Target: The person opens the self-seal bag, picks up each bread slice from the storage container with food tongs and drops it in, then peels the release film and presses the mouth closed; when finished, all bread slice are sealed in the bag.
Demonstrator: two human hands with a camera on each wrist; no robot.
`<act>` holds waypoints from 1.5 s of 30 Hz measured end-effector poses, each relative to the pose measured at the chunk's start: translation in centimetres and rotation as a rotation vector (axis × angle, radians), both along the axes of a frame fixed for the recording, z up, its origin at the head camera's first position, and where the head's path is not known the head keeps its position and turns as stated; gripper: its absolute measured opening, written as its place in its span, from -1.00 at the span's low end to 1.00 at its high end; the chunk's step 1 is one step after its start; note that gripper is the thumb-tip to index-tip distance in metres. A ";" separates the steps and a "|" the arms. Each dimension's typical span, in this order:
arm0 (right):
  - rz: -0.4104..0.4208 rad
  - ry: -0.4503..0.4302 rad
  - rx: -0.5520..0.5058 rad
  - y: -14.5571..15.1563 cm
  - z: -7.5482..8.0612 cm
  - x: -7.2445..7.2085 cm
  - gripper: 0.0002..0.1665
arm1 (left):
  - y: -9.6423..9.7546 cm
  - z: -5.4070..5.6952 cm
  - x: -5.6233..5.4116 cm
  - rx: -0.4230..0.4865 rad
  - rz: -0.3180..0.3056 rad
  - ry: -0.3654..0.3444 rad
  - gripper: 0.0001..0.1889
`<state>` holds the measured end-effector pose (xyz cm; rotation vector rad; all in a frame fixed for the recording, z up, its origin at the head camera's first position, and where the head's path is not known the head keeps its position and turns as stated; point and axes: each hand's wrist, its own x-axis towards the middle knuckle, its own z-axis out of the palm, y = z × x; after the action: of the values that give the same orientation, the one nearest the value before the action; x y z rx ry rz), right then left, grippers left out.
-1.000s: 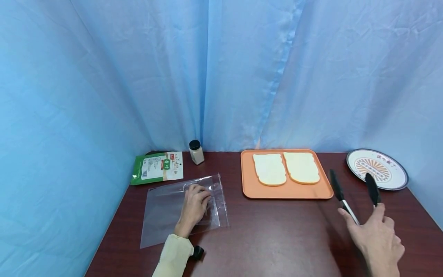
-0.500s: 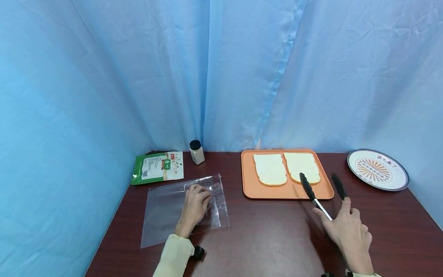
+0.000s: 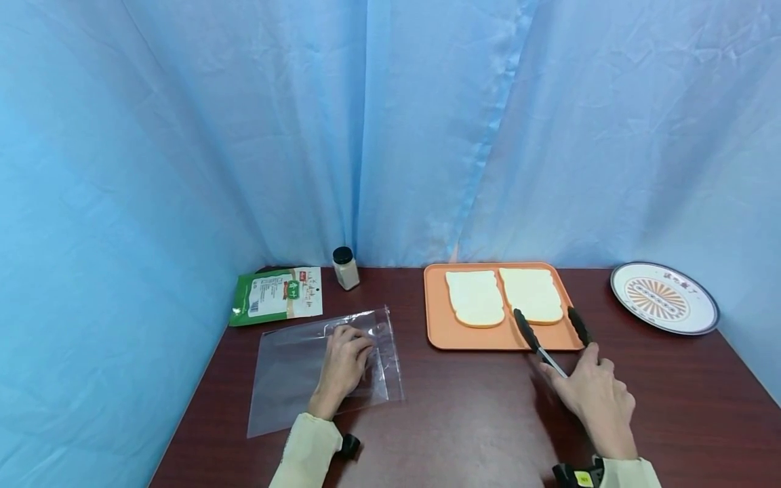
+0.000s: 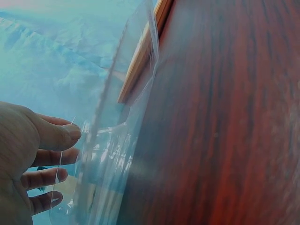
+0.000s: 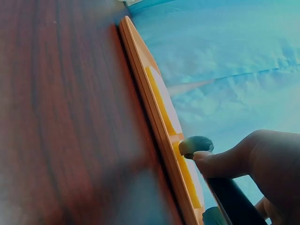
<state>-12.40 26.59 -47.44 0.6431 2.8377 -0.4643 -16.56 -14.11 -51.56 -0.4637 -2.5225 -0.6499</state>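
My left hand (image 3: 344, 362) pinches the upper layer of a clear plastic bag (image 3: 287, 386) lying flat at the left; in the left wrist view the thumb and forefinger (image 4: 70, 133) meet at the edge of the film. My right hand (image 3: 594, 400) grips kitchen tongs (image 3: 552, 362) with black tips and metal arms. The tips are spread, one at each side of the right bread slice (image 3: 531, 295). That slice and the left slice (image 3: 476, 298) lie flat, side by side, on an orange tray (image 3: 451, 339). The tongs' rear end is hidden in my palm.
A green and white food pouch (image 3: 277, 298) and a small jar with a black lid (image 3: 347, 271) stand at the back left. A white patterned plate (image 3: 689, 318) sits at the back right. Blue curtains (image 3: 415, 135) hang along the table's back and left.
My right hand has moved left with the tongs, from near the plate to the right bread slice, and the tips have come closer together. My left hand and the bag have stayed put.
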 end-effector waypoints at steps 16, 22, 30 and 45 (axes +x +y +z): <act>0.038 0.007 0.020 -1.2 0.3 -2.0 0.37 | -0.1 -0.1 -0.1 -0.004 -0.020 0.033 -0.94; 0.046 0.015 0.017 -1.5 0.3 -2.2 0.26 | -0.2 -0.1 -0.1 0.001 -0.023 0.030 -0.93; 0.019 0.003 0.024 -1.2 0.1 -2.0 0.19 | 0.0 -0.2 -0.1 0.004 -0.033 0.052 -0.92; 0.017 0.062 0.026 0.5 -0.7 -1.2 0.18 | -0.1 0.0 -0.1 0.021 -0.032 0.010 -0.93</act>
<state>-13.55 27.10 -48.14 0.6191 2.9101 -0.4533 -16.64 -14.23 -51.56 -0.4990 -2.5011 -0.6839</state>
